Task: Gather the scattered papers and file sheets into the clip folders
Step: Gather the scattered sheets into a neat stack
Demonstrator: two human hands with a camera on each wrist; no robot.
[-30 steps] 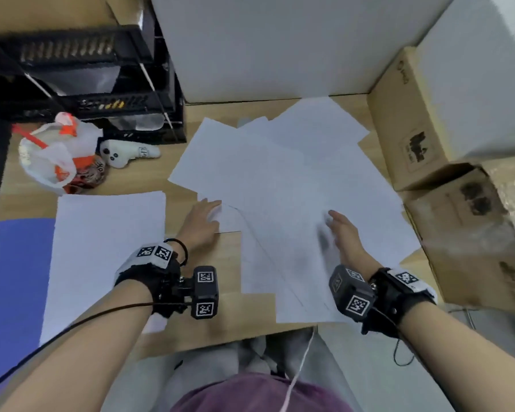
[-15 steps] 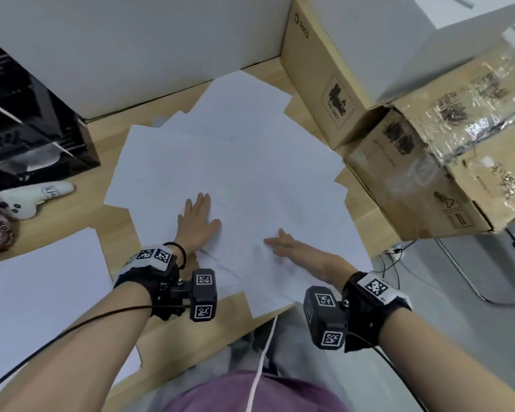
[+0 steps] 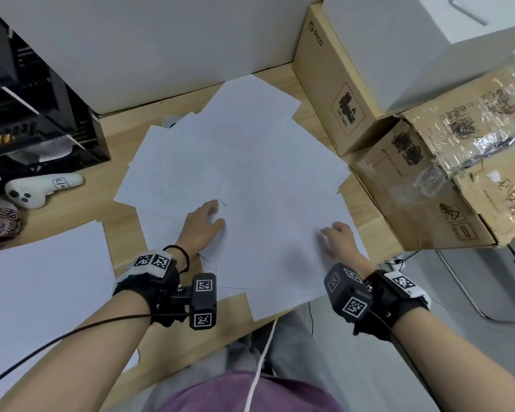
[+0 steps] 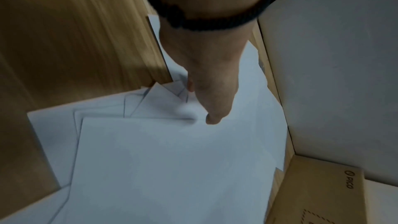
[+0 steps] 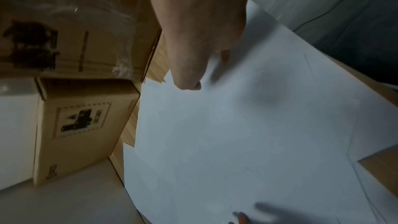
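Observation:
Several white sheets lie fanned over one another on the wooden desk. My left hand is at the left edge of the top sheet; the thumb lies on top and the fingers curl at the edge, pinching it. My right hand rests on the same sheet near its right side, fingertips down on the paper, blurred. A neater stack of white paper lies at the left. No clip folder shows clearly.
Cardboard boxes and a PICO box wall in the right side. A large white box stands behind the papers. A black tray rack, a white controller and a bagged item sit at the left.
The head view swung right. My left hand went from lying flat on the papers to curling at the top sheet's edge. My right hand slid rightward across the papers.

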